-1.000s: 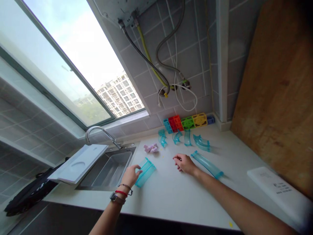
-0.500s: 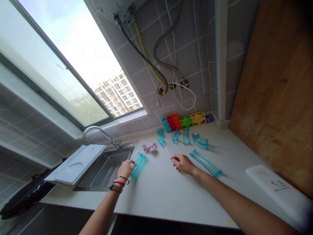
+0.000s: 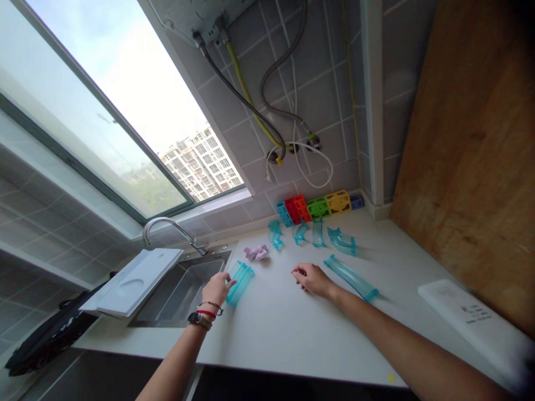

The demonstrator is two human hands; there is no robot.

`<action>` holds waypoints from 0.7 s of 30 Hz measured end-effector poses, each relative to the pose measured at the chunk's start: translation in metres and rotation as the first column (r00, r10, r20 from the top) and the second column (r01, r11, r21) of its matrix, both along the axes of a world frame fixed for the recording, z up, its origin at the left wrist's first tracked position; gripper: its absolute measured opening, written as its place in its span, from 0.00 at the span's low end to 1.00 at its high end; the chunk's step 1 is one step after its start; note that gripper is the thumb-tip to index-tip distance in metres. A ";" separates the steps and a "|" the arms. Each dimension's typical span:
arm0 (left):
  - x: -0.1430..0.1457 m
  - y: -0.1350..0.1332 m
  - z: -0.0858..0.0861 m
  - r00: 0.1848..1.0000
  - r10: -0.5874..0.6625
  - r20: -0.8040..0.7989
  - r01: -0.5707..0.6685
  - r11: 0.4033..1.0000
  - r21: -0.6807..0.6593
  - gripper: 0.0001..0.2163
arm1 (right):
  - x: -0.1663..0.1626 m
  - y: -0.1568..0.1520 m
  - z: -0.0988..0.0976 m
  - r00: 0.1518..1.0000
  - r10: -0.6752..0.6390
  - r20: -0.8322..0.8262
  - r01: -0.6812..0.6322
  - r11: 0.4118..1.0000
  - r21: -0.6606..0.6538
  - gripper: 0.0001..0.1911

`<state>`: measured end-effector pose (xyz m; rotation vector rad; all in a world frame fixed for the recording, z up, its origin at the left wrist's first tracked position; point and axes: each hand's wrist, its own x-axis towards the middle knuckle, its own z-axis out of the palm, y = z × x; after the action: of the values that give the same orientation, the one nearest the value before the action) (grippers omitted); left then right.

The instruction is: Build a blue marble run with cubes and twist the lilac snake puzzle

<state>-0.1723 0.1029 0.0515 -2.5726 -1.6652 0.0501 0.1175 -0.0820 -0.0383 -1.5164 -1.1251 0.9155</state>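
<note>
Over the counter between the sink and a pair of translucent blue track pieces [image 3: 242,284] is my left hand [image 3: 215,287]. Its fingers are loosely bent, thumb and index finger apart, at the left edge of the pieces; nothing shows in it. My right hand [image 3: 311,278] hovers or rests at the middle of the counter, fingers loosely curled and a little apart, with nothing visible in them. A long blue track piece [image 3: 351,278] lies just right of it. Beyond the hands sits a small lilac flower-shaped piece [image 3: 256,253].
Curved blue track pieces [image 3: 343,241] and a short straight one [image 3: 318,234] lie farther back. Coloured blocks [image 3: 319,208] line the wall. At left are a sink [image 3: 188,292], a faucet [image 3: 175,225] and a white panel [image 3: 131,281]. A white slab-like object [image 3: 472,328] lies at right.
The view has shifted very slightly. Both hands and the track pieces keep practically the same places.
</note>
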 end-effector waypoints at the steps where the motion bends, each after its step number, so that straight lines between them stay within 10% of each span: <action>1: 0.002 -0.002 0.001 1.000 -0.016 0.002 0.016 1.000 0.010 0.16 | 0.000 0.000 0.000 1.000 0.000 0.003 0.000 1.000 -0.002 0.10; 21: 0.014 -0.030 -0.016 0.980 -0.198 0.035 0.200 0.976 -0.087 0.14 | 0.001 -0.002 0.004 0.999 0.008 0.050 -0.007 1.000 -0.008 0.10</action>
<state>-0.1584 0.0733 0.0354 -2.8054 -1.4358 0.0815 0.1186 -0.0837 -0.0345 -1.5499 -1.1650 0.8924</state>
